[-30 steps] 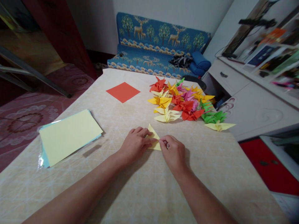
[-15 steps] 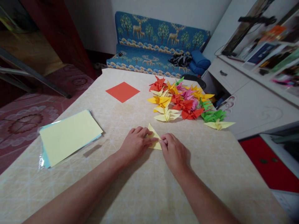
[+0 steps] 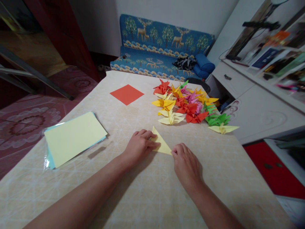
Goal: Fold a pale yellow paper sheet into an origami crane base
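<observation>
A piece of yellow paper point(image 3: 163, 147), folded into a triangle, lies on the table between my two hands. My left hand point(image 3: 142, 143) holds its left part down against the tabletop, the fingers bent and the thumb apart from them. At the paper's right corner, my right hand point(image 3: 187, 162) pinches the tip between thumb and forefinger, its other fingers curled in. The left edge of the triangle is hidden under my left fingers.
Several folded paper cranes point(image 3: 188, 106) in many colours cluster beyond my hands to the right. A red paper square point(image 3: 127, 94) lies farther back. At left, a stack of yellow sheets point(image 3: 75, 138) rests on a clear wrapper. Behind the table point(image 3: 143, 197) stands a blue patterned sofa point(image 3: 152, 58).
My right hand has moved right and slightly nearer me, and more of the triangle now shows as its right corner extends farther right. My left hand stays on the paper. The view shifted slightly.
</observation>
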`<state>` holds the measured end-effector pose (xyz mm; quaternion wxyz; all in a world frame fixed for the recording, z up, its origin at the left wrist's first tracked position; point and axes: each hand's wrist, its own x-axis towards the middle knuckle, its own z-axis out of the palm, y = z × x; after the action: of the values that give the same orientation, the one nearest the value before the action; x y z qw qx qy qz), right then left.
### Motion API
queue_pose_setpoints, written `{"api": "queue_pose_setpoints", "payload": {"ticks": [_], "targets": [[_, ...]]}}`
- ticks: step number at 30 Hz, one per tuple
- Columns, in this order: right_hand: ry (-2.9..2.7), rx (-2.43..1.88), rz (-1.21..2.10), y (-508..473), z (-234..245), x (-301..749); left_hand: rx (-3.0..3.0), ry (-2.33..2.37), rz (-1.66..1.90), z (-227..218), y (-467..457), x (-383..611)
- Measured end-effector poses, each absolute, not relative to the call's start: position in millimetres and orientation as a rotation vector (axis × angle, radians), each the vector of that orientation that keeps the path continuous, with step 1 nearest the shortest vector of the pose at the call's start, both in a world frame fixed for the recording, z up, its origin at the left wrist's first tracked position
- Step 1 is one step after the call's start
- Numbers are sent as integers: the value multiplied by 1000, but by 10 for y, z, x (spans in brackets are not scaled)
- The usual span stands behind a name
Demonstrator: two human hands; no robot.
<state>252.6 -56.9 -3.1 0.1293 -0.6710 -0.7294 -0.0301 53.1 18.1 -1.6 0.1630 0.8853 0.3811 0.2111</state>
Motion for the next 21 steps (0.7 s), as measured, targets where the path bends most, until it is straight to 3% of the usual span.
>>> {"api": "queue_pose_setpoints", "payload": {"ticks": [8, 14, 21], "targets": [[-2187, -1560, -50, -661, 42, 2526, 2373, 1049, 742, -108, 265, 519], [-2317, -1449, -220, -558, 38, 2491, 2437, 1038, 744, -3, 177, 512], [-2208, -1426, -192, -476, 37, 2503, 2593, 1047, 713, 107, 46, 523]]}}
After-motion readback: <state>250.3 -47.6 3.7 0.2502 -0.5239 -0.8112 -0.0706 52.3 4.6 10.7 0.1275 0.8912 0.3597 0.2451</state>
